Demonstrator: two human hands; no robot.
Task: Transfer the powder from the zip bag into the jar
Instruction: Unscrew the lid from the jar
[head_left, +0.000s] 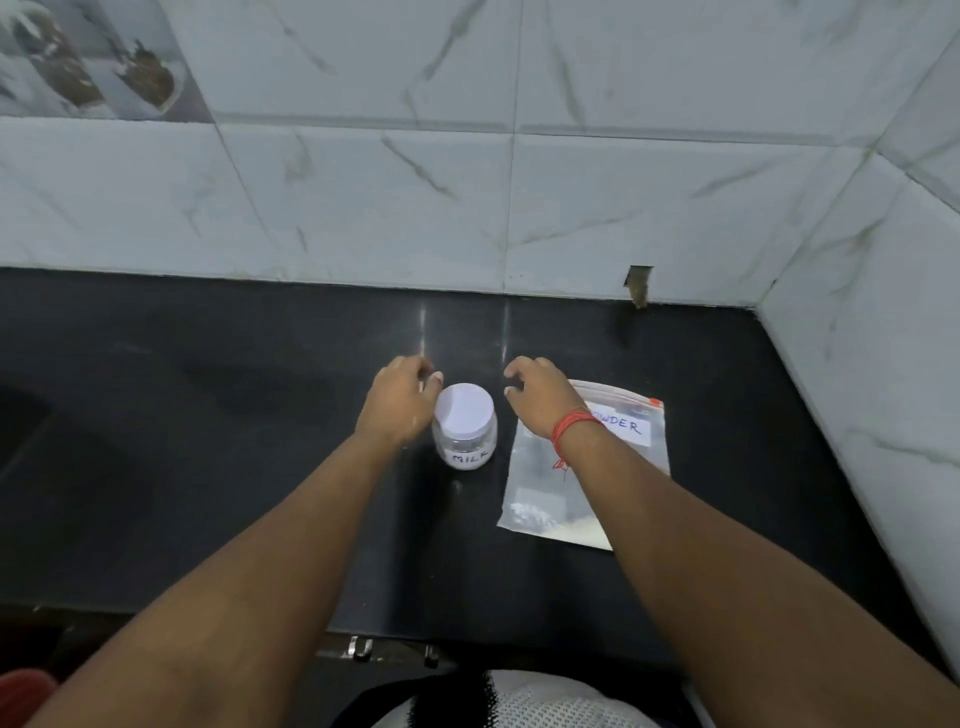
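Note:
A small clear jar with a white lid and a label reading "MILK" stands upright on the black counter. My left hand hovers at the jar's left side, fingers loosely curled, holding nothing. My right hand hovers just right of the jar, fingers loosely curled and empty; a red thread is tied round its wrist. A clear zip bag labelled "POWDER" lies flat to the right, partly under my right forearm, with white powder at its near end.
White marble-look tiled walls rise behind and on the right, forming a corner at the back right. A small hole shows at the wall's base. Metal hooks hang below the counter's front edge.

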